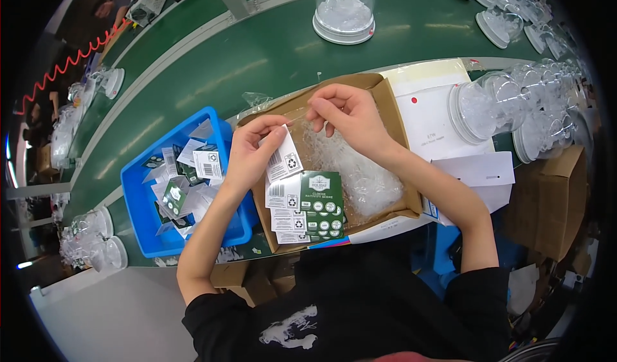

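My left hand (252, 149) is closed on a folded white hang tag (287, 159) with a barcode and recycling mark, held by its upper edge. To its right, my right hand (353, 119) has thumb and forefinger pinched together; whatever is between them is too fine to make out. Both hands are over a shallow cardboard tray (397, 108). Inside it, overlapping green and white tags (321, 201) lie in rows at the near left. A heap of thin clear plastic strands (367, 179) fills the right part, below my right hand.
A blue bin (244, 228) of loose tags stands left of the tray. Clear domes on white bases (472, 113) crowd the right side, beside a brown carton (546, 198). One dome (344, 15) stands on the green bench (270, 53) at the far side.
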Demonstrator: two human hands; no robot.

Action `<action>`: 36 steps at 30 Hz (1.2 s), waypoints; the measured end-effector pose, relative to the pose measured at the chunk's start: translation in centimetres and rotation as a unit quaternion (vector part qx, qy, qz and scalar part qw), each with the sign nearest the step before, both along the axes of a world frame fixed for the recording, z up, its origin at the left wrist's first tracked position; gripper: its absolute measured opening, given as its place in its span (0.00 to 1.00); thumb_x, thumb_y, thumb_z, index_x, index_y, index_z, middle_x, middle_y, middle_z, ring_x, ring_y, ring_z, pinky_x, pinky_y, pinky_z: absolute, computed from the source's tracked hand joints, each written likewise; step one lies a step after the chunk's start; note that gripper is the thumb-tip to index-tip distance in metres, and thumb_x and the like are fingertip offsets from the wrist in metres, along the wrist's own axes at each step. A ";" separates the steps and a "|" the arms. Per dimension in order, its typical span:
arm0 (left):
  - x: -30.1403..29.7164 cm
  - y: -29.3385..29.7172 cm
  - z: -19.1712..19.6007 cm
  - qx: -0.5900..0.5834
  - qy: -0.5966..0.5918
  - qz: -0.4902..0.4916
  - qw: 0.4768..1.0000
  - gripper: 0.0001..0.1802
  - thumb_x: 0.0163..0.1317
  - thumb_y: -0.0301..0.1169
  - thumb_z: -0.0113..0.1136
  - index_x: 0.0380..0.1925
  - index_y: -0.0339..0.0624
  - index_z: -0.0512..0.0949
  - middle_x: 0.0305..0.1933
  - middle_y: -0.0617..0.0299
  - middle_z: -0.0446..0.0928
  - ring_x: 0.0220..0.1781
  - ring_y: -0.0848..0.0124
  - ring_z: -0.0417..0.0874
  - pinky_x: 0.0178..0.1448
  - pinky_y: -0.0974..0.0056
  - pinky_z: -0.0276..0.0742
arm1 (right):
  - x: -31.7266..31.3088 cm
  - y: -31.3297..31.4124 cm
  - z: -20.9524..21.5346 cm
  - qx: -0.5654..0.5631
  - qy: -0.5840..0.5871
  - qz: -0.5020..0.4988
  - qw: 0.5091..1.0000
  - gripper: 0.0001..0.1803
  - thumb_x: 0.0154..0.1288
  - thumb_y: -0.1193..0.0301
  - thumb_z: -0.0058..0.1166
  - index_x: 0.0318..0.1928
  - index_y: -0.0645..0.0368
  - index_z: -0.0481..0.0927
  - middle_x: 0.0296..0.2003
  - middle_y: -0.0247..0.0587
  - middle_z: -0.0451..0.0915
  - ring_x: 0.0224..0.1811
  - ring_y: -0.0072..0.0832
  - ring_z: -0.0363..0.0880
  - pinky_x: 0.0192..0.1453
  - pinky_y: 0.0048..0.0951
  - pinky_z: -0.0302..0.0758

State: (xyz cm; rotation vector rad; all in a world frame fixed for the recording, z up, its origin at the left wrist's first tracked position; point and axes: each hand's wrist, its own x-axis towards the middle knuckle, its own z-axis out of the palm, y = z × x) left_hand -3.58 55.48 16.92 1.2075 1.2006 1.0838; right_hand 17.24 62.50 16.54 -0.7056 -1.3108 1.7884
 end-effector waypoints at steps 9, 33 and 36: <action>-0.3 -0.2 -0.2 0.009 0.023 -0.006 1.000 0.07 0.64 0.26 0.58 0.40 0.33 0.79 0.36 0.67 0.80 0.37 0.83 0.77 0.43 0.75 0.72 | -0.1 -0.6 0.3 0.005 -0.033 0.068 0.997 0.07 0.66 0.73 0.55 0.42 0.63 0.80 0.34 0.36 0.83 0.33 0.17 0.81 0.33 0.17 0.75; -0.1 -0.1 -0.1 0.021 -0.041 -0.021 0.999 0.20 0.64 0.22 0.59 0.56 0.34 0.71 0.42 0.62 0.81 0.43 0.78 0.79 0.48 0.73 0.74 | -0.3 -0.8 -0.3 0.091 -0.059 0.068 0.992 0.05 0.64 0.76 0.57 0.38 0.65 0.80 0.33 0.32 0.81 0.32 0.14 0.78 0.37 0.16 0.75; -0.2 -0.1 -0.3 0.019 -0.051 -0.020 0.998 0.18 0.63 0.22 0.59 0.54 0.34 0.72 0.41 0.62 0.81 0.43 0.78 0.79 0.48 0.73 0.75 | -0.2 -0.6 -0.3 0.059 -0.039 0.093 0.993 0.05 0.64 0.75 0.57 0.38 0.64 0.80 0.31 0.32 0.80 0.31 0.14 0.78 0.34 0.16 0.74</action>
